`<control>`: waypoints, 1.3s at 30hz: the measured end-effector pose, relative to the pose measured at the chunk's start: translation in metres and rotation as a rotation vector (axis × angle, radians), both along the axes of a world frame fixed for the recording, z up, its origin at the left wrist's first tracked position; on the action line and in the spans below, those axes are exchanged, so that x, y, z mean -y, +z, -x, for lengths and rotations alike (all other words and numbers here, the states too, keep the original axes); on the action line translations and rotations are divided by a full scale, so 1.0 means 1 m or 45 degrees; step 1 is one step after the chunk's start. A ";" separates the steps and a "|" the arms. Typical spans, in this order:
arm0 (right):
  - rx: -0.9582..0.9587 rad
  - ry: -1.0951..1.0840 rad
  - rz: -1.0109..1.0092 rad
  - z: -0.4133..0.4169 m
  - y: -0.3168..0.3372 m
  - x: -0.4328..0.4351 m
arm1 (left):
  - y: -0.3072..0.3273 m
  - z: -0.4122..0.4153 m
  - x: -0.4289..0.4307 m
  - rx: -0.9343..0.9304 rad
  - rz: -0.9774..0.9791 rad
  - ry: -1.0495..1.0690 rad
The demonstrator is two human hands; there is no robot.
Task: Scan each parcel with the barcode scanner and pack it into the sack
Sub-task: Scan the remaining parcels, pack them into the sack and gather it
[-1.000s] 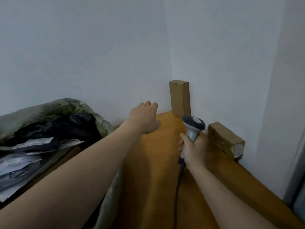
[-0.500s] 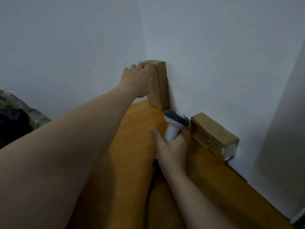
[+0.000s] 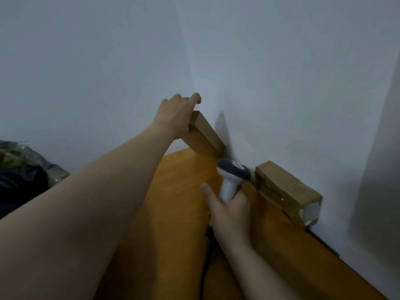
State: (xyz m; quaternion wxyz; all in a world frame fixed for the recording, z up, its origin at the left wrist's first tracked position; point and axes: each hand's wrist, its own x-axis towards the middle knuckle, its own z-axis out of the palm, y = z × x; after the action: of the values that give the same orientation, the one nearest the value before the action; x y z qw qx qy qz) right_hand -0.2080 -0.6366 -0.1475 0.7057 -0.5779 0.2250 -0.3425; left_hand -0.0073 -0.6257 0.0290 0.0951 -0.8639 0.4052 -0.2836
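L hand (image 3: 177, 114) grips the top end of the box (image 3: 205, 137), fingers curled over its far edge. The thumb side is hidden, so can't tell how deep the hold goes. Box leans toward the hand, and its lower end seems to rest on the table (image 3: 173, 213) below and R of the hand, by the wall (image 3: 281, 94) corner.

R hand (image 3: 231, 211) is wrapped round the scanner (image 3: 232, 176) handle, thumb stuck out to its L. Scanner head sits above the fist, just short of the box's lower end. Cable (image 3: 205, 256) runs back under the R wrist. 2nd parcel (image 3: 285, 191), taped, lies just R of the R hand, against the wall. Sack (image 3: 26, 167) is well L of the L forearm, mostly cut off by the frame edge.

Risks, as I judge them:
- The hold is at one end only, so on lift the long box prob swings and could slip out of the fingers.
- Scanner head is close to the box's low end, so a swing could knock the two together.
- No barcode shows on the faces in view. The box may need turning one-handed, which is more chance to drop it.
- Cable could snag or drag if the R hand moves fwd fast.
- Sack is far across and its mouth isn't in view, so a blind drop might miss it.
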 end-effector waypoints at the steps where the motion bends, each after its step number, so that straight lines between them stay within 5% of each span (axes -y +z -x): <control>1: -0.009 0.013 -0.013 0.000 0.001 0.000 | 0.000 0.003 -0.010 -0.022 -0.023 0.007; 8: -0.042 0.040 -0.090 0.019 0.017 -0.004 | -0.012 0.072 -0.094 -0.208 0.259 0.153; 14: -0.076 0.105 -0.134 0.058 0.025 -0.017 | -0.018 0.143 -0.135 -0.848 0.601 0.336; 23: -0.045 0.226 -0.216 0.154 0.025 -0.056 | -0.052 0.243 -0.161 -1.471 1.422 0.290; 29: 0.055 0.194 -0.192 0.200 0.028 -0.076 | -0.093 0.319 -0.190 -1.724 1.608 0.087; 39: 0.338 0.283 -0.071 0.237 0.035 -0.100 | -0.161 0.354 -0.224 -1.179 1.515 -0.048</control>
State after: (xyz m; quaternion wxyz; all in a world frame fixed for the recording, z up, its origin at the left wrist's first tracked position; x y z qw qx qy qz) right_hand -0.4452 -0.5369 -0.1124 0.7786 -0.5291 0.0740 -0.3292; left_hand -0.3610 -0.4019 -0.1317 -0.5724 -0.7934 0.1969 -0.0640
